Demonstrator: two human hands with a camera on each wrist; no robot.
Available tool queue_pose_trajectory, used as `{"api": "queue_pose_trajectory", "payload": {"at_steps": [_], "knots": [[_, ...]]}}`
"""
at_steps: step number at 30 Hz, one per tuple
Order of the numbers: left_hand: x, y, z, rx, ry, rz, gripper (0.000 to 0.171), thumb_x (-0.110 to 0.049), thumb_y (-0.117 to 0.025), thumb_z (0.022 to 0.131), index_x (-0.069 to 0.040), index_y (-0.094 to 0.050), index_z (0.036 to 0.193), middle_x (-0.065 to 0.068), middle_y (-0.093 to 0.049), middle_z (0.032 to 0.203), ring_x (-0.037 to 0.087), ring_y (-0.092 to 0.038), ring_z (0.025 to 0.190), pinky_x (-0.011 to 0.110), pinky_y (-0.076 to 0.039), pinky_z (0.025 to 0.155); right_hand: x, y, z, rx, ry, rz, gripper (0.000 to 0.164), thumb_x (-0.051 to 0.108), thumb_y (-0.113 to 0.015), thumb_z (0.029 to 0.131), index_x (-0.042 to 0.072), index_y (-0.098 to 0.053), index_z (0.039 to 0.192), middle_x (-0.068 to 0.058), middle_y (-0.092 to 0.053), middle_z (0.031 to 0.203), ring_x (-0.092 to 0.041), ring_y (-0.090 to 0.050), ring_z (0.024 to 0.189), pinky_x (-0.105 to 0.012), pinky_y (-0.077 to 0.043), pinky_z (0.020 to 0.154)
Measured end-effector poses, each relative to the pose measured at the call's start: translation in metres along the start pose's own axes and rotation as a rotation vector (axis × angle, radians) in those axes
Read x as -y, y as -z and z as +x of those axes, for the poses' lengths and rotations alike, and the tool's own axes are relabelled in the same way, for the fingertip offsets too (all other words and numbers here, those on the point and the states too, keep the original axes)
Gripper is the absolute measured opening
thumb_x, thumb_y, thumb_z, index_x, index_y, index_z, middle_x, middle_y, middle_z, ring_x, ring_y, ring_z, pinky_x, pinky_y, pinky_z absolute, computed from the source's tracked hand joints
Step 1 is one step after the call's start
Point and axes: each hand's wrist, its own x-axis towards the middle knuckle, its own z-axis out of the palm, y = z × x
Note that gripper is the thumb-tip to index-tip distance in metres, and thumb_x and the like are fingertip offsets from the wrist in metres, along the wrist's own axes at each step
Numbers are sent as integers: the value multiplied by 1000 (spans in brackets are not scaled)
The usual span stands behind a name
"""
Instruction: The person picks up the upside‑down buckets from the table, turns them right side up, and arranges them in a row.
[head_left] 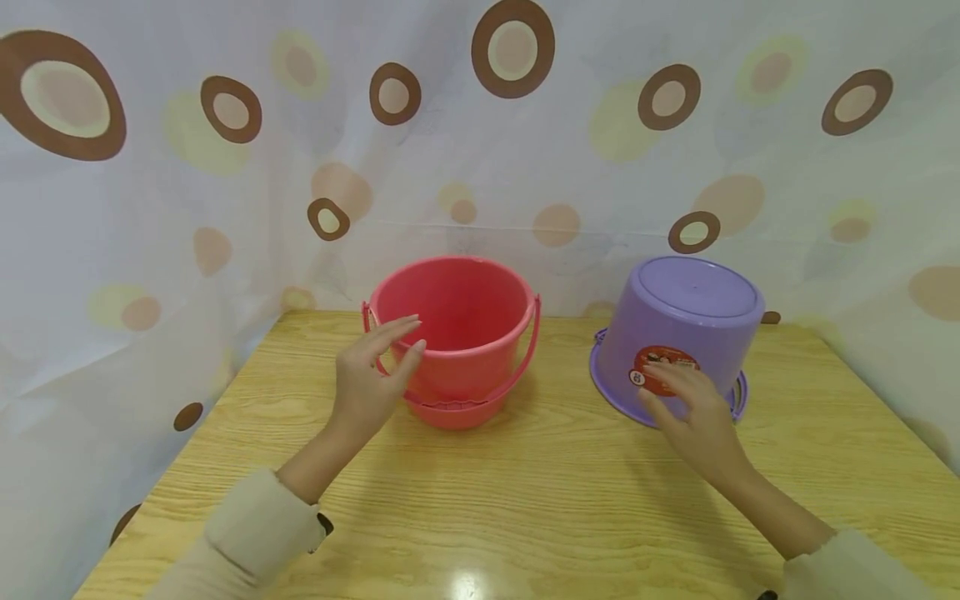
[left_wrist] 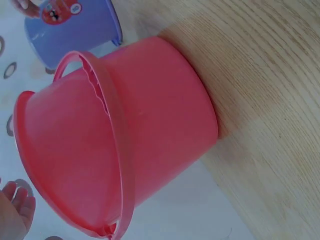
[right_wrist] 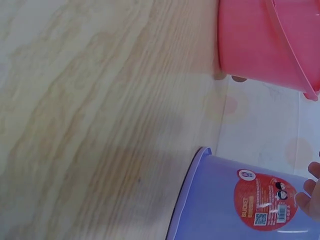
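Observation:
A red bucket (head_left: 465, 375) stands upright on the table, its mouth facing up and its handle (head_left: 517, 379) hanging down across the front. My left hand (head_left: 372, 375) is at the bucket's left rim with fingers and thumb spread apart, holding nothing. To the right, a purple bucket (head_left: 693, 287) sits upside down, base up and rim on the table. It carries a round red label (right_wrist: 265, 202) on its side. In front of that label hovers my right hand (head_left: 697, 421), fingers extended and thumb apart, with nothing in its grasp.
Both buckets rest on a wood-grain table (head_left: 480, 492), toward its back edge, with a gap between them. A pale curtain (head_left: 450, 150) patterned with brown and yellow circles hangs behind the table and along its sides.

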Motion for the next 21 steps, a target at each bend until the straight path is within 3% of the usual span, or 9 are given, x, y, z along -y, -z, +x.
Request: {"api": "queue_pose_trajectory", "payload": {"at_steps": [3,5,8,11,12,14,16,18,21], "knots": [[-4,-5,-3,17,-48,-10,27,-5,-71,78,2,-69,104,16,-69,107,26,-66,100,15,-51,71,-3,6,-5,17,-30,-2,34,5,-66,82,-6,-60,114,-26,-58,118,-43,-46,114,-61,-35,91],[-7,-9,-5,33,-62,-21,27,-4,-72,77,1,-69,104,14,-69,107,25,-66,100,25,-54,80,-6,9,-8,12,-35,-15,36,6,-66,83,-7,-59,115,-27,-57,119,-42,-46,113,-61,-36,91],[-11,-14,-9,66,-79,-45,29,-2,-71,76,0,-69,105,14,-69,107,25,-65,101,34,-56,79,-11,13,-13,-19,-21,-40,37,6,-66,82,-7,-59,117,-26,-59,118,-28,-48,114,-38,-36,103],[-17,-20,-12,89,-108,-51,30,-1,-71,75,1,-68,105,14,-69,107,26,-64,104,40,-53,85,-16,16,-15,-51,7,-46,38,3,-67,80,-7,-59,116,-25,-60,116,-6,-45,114,-11,-28,100],[-18,-22,-13,89,-122,-46,31,0,-72,74,1,-68,105,14,-69,107,27,-64,105,41,-53,86,-17,17,-16,-59,11,-46,39,2,-67,79,-7,-59,116,-24,-60,116,2,-43,114,-5,-24,96],[-21,-26,-14,81,-151,-39,31,0,-72,73,2,-68,104,15,-69,107,29,-63,106,42,-53,86,-19,19,-18,-72,26,-41,40,0,-68,77,-8,-59,115,-25,-60,116,8,-39,114,-4,-23,97],[-23,-29,-15,69,-177,-34,28,-5,-71,77,2,-68,104,15,-69,107,31,-62,107,42,-53,85,-21,20,-20,-75,22,-52,40,0,-68,77,-9,-59,115,-26,-60,116,0,-43,115,-11,-26,100],[-24,-33,-16,66,-193,-43,27,-6,-70,78,2,-68,104,15,-69,107,31,-62,107,40,-53,84,-24,22,-22,-75,17,-62,39,1,-68,77,-9,-59,114,-27,-59,115,-15,-47,116,-27,-32,104],[-25,-39,-19,80,-212,-71,25,-13,-67,84,2,-68,104,15,-69,107,30,-62,106,37,-54,84,-26,24,-25,-73,9,-77,39,1,-68,78,-10,-59,114,-28,-59,116,-37,-47,109,-31,-32,103]]}}
